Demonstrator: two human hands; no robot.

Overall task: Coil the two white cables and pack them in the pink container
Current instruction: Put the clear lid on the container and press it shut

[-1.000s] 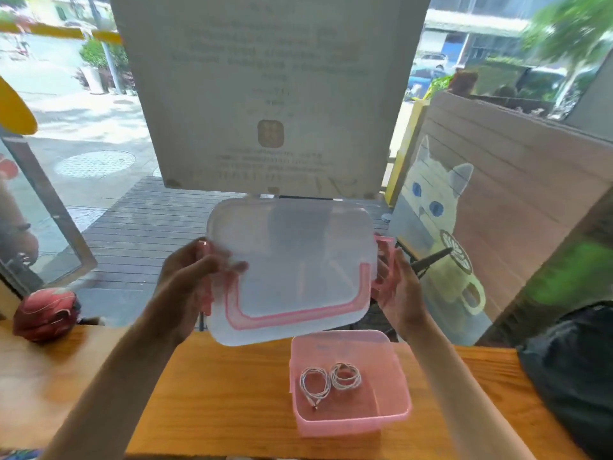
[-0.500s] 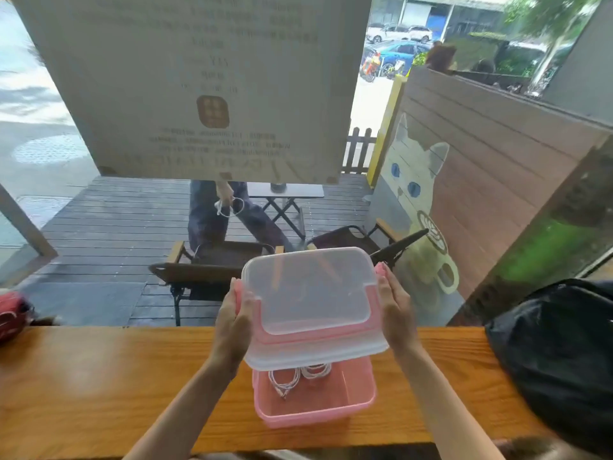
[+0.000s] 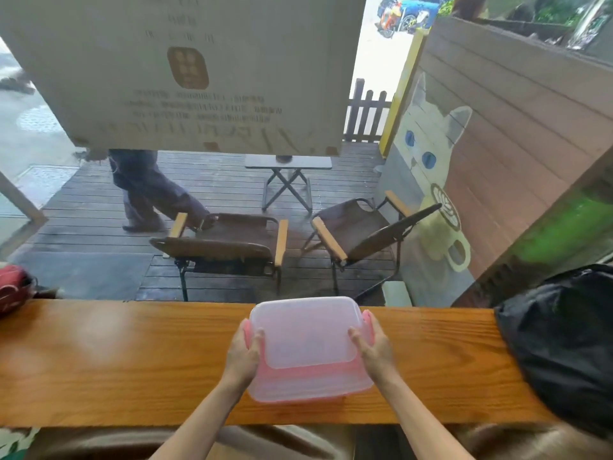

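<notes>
The pink container stands on the wooden counter in front of me, with its translucent lid lying on top and covering it. My left hand grips the lid's left side and my right hand grips its right side, thumbs on the top. The two white cables are hidden under the frosted lid.
A black bag lies on the counter's right end. A red helmet sits at the far left. Behind the window are two folding chairs, a small table and a walking person.
The lid came down from mid-air onto the pink container, held in both hands, and now covers the coiled cables that were visible inside before.
</notes>
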